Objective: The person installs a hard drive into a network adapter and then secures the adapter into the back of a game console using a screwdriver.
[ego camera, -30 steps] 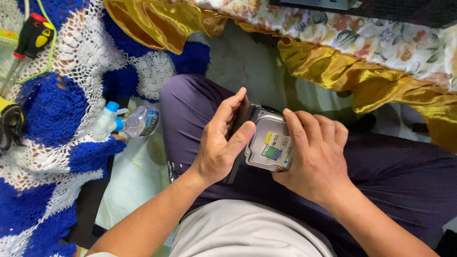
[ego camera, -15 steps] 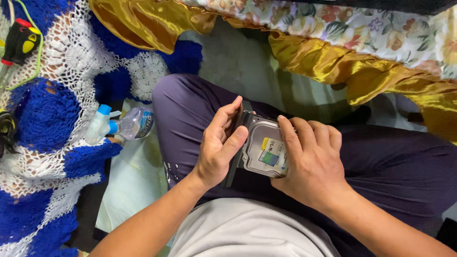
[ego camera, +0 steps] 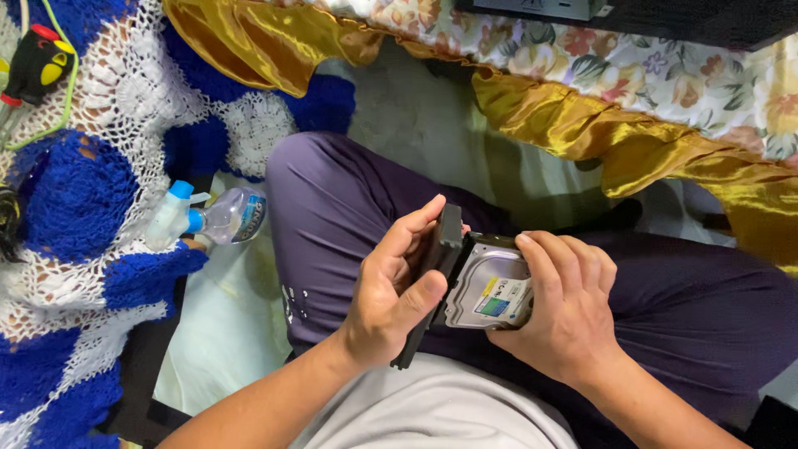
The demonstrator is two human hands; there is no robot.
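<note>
A person sits with legs in dark purple trousers (ego camera: 332, 216), holding a silver hard drive (ego camera: 490, 287) over the lap. The left hand (ego camera: 395, 287) wraps around a flat black piece (ego camera: 436, 274) that stands on edge against the drive's left side; the thumb presses on its near face and the fingers curl over the far face. Whether this black piece is a cover, a tray or a case cannot be told, since the hand hides most of it and only its thin edge shows. The right hand (ego camera: 565, 312) grips the drive from the right, fingers laid flat across its top, thumb hidden beneath. The fingers cover the drive's right half, and only part of its label shows.

To the left, a blue and white crocheted cloth (ego camera: 75, 191) lies on the floor, running off the frame's left and bottom edges. A small clear spray bottle (ego camera: 212, 218) with a blue and white top lies on its side at the cloth's edge. In the top left corner a screwdriver with a black, red and yellow handle (ego camera: 37, 62) is partly cut off. A gold satin frill (ego camera: 632, 141) hangs under a flowered sheet (ego camera: 665, 71) along the top.
</note>
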